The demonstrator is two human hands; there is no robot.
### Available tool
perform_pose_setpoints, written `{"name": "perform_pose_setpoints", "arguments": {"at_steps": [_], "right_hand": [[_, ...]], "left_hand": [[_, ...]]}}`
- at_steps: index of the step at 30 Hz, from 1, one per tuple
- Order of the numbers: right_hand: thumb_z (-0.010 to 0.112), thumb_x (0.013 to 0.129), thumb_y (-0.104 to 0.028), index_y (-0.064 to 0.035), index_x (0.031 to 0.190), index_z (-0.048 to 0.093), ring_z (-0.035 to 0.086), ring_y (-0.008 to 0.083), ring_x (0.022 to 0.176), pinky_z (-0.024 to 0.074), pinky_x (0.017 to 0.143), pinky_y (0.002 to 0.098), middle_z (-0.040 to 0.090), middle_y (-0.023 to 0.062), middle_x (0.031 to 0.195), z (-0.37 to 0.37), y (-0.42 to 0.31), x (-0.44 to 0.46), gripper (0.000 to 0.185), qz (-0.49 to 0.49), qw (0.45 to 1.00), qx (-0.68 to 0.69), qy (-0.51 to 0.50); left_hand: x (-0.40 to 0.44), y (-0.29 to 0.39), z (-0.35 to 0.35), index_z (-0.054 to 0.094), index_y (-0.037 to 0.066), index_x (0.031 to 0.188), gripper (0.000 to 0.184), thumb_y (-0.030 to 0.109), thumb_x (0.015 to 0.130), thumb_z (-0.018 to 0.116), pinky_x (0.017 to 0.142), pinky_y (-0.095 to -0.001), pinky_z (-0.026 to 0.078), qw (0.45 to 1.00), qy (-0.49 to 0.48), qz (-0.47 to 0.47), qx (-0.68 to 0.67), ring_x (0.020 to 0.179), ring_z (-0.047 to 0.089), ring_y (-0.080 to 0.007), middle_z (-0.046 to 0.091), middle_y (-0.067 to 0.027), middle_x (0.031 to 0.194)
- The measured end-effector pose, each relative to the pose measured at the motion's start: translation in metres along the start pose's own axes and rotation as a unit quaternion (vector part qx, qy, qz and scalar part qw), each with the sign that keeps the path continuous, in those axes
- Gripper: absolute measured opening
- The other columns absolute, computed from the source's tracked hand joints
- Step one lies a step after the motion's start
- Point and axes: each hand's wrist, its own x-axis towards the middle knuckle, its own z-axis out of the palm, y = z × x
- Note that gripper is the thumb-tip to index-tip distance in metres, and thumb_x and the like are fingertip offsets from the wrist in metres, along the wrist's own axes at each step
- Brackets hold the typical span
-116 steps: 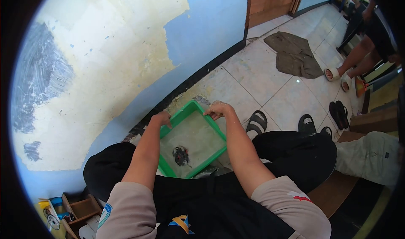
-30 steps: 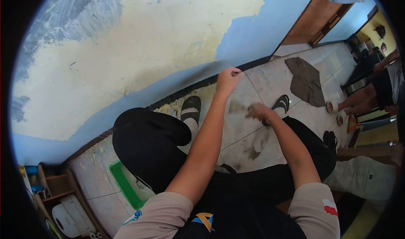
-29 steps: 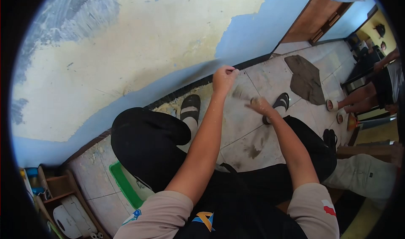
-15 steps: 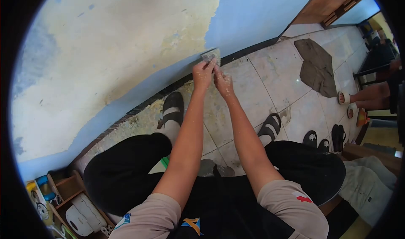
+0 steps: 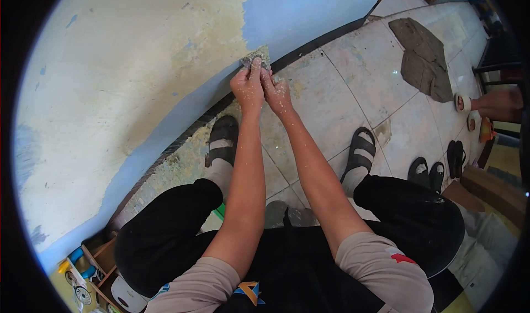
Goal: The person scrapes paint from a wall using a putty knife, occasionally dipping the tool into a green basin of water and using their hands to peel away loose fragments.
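Note:
Both hands are closed together around a scraper whose flat blade (image 5: 257, 54) is crusted with pale paint flakes. My left hand (image 5: 247, 89) grips it with the thumb lying along the blade. Close beside it, my right hand (image 5: 277, 96) also has its fingers closed on the tool, and white flecks cover its back. The handle is hidden by the fingers. The blade is at the low part of the wall (image 5: 127, 64), by the border where blue paint (image 5: 298, 14) gives way to a bare, yellowish patch.
A dark baseboard (image 5: 323, 38) runs along the wall's foot. Dusty floor tiles (image 5: 331, 97) hold a crumpled brown cloth (image 5: 422, 61). Loose sandals (image 5: 425, 172) lie at right, near another person's legs (image 5: 499, 104). A wooden shelf unit (image 5: 102, 255) stands lower left.
The camera view has shifted, so my hands and the scraper appear further left and higher. The blade stays near the same paint border, now at a different tilt.

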Motion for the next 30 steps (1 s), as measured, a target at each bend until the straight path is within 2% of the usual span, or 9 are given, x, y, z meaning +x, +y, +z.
{"name": "perform_pose_setpoints", "arguments": {"at_steps": [4,9,10,12,13,17,20,23,30], "right_hand": [[0.066,0.095,-0.041,0.0043,0.061,0.06,0.046,0.009,0.05,0.0366,0.047,0.0336,0.051,0.0035,0.05,0.0,-0.009,0.005,0.057,-0.039,0.998,-0.04,0.005],[0.063,0.096,-0.042,0.0074,0.067,0.062,0.046,0.0093,0.051,0.0386,0.048,0.0351,0.051,0.0046,0.049,0.008,-0.012,0.001,0.058,-0.094,0.994,-0.049,-0.02],[0.062,0.097,-0.043,0.0071,0.068,0.062,0.046,0.0092,0.052,0.0388,0.049,0.0347,0.052,0.0043,0.05,0.01,0.006,-0.002,0.058,-0.072,0.996,-0.053,-0.005],[0.061,0.097,-0.044,0.0067,0.068,0.062,0.046,0.0092,0.052,0.039,0.049,0.0344,0.052,0.004,0.05,0.014,0.004,-0.005,0.058,-0.059,0.997,-0.053,0.012],[0.061,0.097,-0.044,0.0067,0.07,0.063,0.047,0.0091,0.054,0.04,0.05,0.0341,0.052,0.0041,0.052,0.012,-0.002,-0.005,0.058,-0.03,0.998,-0.049,-0.004],[0.062,0.097,-0.044,0.0067,0.073,0.066,0.049,0.0087,0.058,0.0423,0.053,0.033,0.054,0.0045,0.055,0.008,-0.003,-0.003,0.057,0.028,0.998,-0.05,-0.027],[0.063,0.096,-0.045,0.0082,0.076,0.067,0.049,0.0083,0.06,0.0438,0.055,0.0332,0.055,0.0057,0.056,0.01,-0.001,-0.007,0.057,0.015,0.999,-0.031,-0.02],[0.065,0.094,-0.047,0.0096,0.075,0.066,0.048,0.0082,0.059,0.0437,0.053,0.0341,0.053,0.0063,0.054,0.004,0.003,-0.004,0.059,0.0,0.997,-0.074,-0.03],[0.066,0.093,-0.048,0.0089,0.069,0.064,0.046,0.0086,0.056,0.0407,0.049,0.0368,0.05,0.0063,0.05,0.006,0.016,-0.001,0.062,0.015,0.996,-0.089,-0.017]], "left_hand": [[-0.002,0.006,0.001,0.068,-0.007,0.079,0.03,0.019,0.094,0.07,0.059,-0.0261,0.05,1.0,0.012,0.012,0.016,0.065,0.061,-0.0101,0.067,-0.0068,0.072],[-0.001,0.004,-0.008,0.062,-0.002,0.067,0.04,0.026,0.093,0.072,0.052,-0.0276,0.039,0.981,0.055,0.095,0.162,0.058,0.047,-0.0065,0.055,-0.0001,0.06],[-0.003,0.002,-0.011,0.062,-0.002,0.067,0.04,0.026,0.093,0.072,0.052,-0.0276,0.039,0.98,0.056,0.103,0.159,0.058,0.047,-0.0065,0.055,-0.0001,0.06],[-0.007,-0.003,-0.017,0.061,-0.007,0.069,0.039,0.022,0.091,0.074,0.052,-0.0296,0.04,0.984,0.062,0.061,0.157,0.059,0.044,-0.0058,0.055,-0.0017,0.058],[-0.002,-0.004,-0.018,0.062,-0.007,0.07,0.038,0.023,0.091,0.073,0.054,-0.0286,0.042,0.987,0.051,0.037,0.15,0.06,0.048,-0.006,0.059,-0.0029,0.06],[-0.013,0.014,-0.008,0.064,-0.007,0.071,0.038,0.023,0.092,0.073,0.055,-0.0281,0.044,0.991,0.06,0.022,0.114,0.06,0.052,-0.0066,0.062,-0.0044,0.062],[-0.011,0.006,-0.012,0.066,-0.007,0.072,0.037,0.023,0.092,0.073,0.055,-0.0281,0.045,0.993,0.071,0.025,0.089,0.06,0.055,-0.0073,0.064,-0.0053,0.063],[-0.006,-0.004,-0.016,0.065,-0.006,0.069,0.039,0.025,0.091,0.074,0.053,-0.0278,0.042,0.988,0.08,0.058,0.122,0.058,0.051,-0.0066,0.061,-0.0037,0.061],[-0.007,-0.007,-0.018,0.064,-0.005,0.066,0.042,0.027,0.091,0.074,0.051,-0.0287,0.035,0.989,0.095,0.024,0.108,0.057,0.041,-0.0059,0.052,0.0008,0.057]]}}
